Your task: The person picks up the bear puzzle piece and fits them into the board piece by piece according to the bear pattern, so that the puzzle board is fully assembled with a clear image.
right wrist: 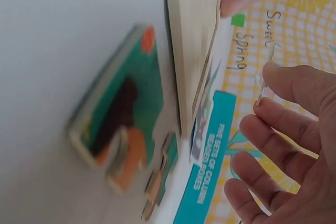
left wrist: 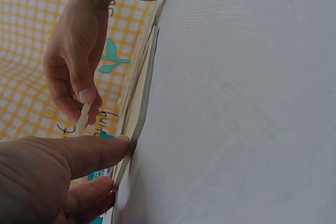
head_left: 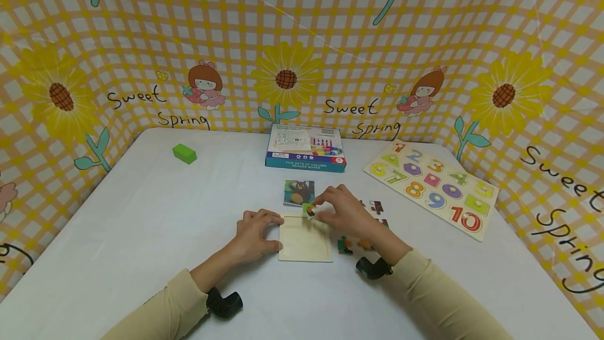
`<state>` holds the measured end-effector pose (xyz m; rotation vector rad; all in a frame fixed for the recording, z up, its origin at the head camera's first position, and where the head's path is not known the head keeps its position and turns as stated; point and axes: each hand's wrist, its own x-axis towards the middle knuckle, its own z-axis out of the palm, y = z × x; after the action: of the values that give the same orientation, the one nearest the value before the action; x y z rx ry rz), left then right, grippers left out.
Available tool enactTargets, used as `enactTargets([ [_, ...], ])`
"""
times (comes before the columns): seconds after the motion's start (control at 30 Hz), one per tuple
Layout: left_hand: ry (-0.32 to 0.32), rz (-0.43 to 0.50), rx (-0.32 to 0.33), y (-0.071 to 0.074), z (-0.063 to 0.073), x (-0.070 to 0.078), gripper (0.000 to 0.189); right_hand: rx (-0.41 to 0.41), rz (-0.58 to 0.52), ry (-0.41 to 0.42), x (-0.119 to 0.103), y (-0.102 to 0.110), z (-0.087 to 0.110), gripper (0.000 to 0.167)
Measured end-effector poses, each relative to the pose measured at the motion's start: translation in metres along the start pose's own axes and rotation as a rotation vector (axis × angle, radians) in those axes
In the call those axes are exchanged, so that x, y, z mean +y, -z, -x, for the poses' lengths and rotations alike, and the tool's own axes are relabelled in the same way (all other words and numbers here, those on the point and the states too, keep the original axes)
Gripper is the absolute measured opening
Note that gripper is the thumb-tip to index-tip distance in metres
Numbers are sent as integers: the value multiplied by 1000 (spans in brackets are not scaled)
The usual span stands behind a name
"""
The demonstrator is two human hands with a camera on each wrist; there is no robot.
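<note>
My right hand (head_left: 346, 211) pinches a small green-and-brown puzzle piece (head_left: 309, 210) between thumb and index finger, raised over the far edge of a shallow wooden puzzle tray (head_left: 304, 240). In the right wrist view the piece (right wrist: 266, 77) shows edge-on, the other fingers loosely bent. My left hand (head_left: 257, 235) rests at the tray's left side, with its thumb (left wrist: 105, 153) extended to the rim and its fingertips near the far left corner. Just beyond the tray lies a bear picture card (head_left: 299, 192). Loose puzzle pieces (head_left: 345, 245) lie to its right, some partly hidden under my right forearm.
Behind the card stands a boxed bead set (head_left: 305, 148) with a white packet (head_left: 293, 139) on top. A wooden number board (head_left: 431, 188) lies at the right, and a green block (head_left: 184, 153) at the far left. Patterned cloth (head_left: 302, 30) hangs around the white table.
</note>
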<state>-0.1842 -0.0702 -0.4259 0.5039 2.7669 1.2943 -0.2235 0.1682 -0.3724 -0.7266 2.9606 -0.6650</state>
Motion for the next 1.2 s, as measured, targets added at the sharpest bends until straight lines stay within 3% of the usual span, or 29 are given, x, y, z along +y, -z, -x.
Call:
enactTargets([
  [0.53, 5, -9, -12, 1, -1, 0, 44, -31, 56, 95, -17, -21, -10, 21],
  [1.2, 0, -7, -10, 1, -1, -1, 44, -104, 119, 55, -23, -29, -17, 23],
])
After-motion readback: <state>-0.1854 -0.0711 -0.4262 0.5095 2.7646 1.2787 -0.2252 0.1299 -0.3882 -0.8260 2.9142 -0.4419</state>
